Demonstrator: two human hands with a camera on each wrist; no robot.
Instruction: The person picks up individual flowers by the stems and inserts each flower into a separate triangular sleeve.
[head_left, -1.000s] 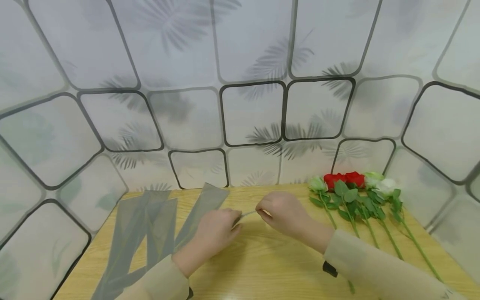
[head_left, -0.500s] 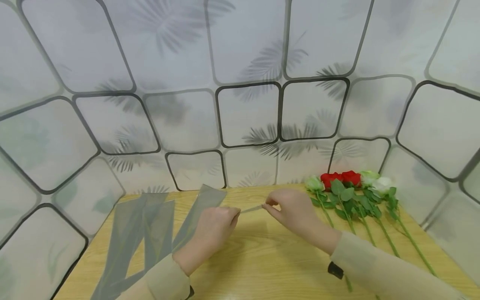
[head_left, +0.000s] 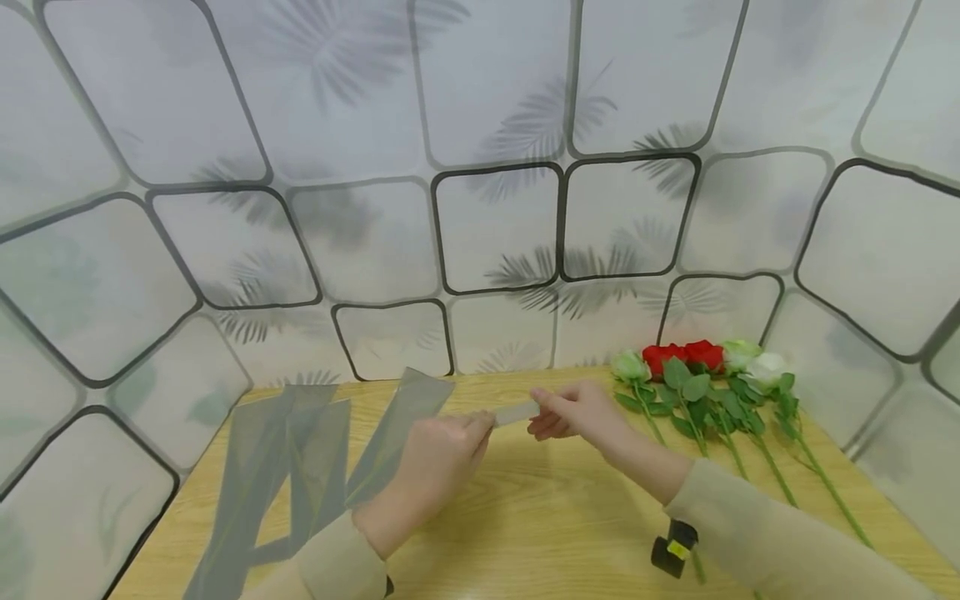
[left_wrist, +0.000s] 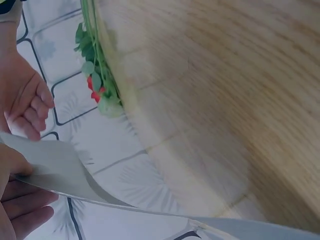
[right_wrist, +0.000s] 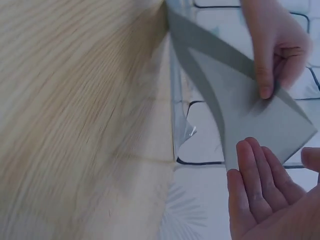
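Strip (right_wrist: 240, 110) broad in wrist views only

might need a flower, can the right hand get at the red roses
Probably yes: the right hand is open and near the red roses; a pale green rose lies partly between, but the space above looks free.

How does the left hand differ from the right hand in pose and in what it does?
The left hand pinches the grey strip, with its thumb lying on it; the right hand pinches nothing, and in the right wrist view its fingers are extended. The right hand is nearer to the red roses than the left hand. Both hands are bare and above the wooden table.
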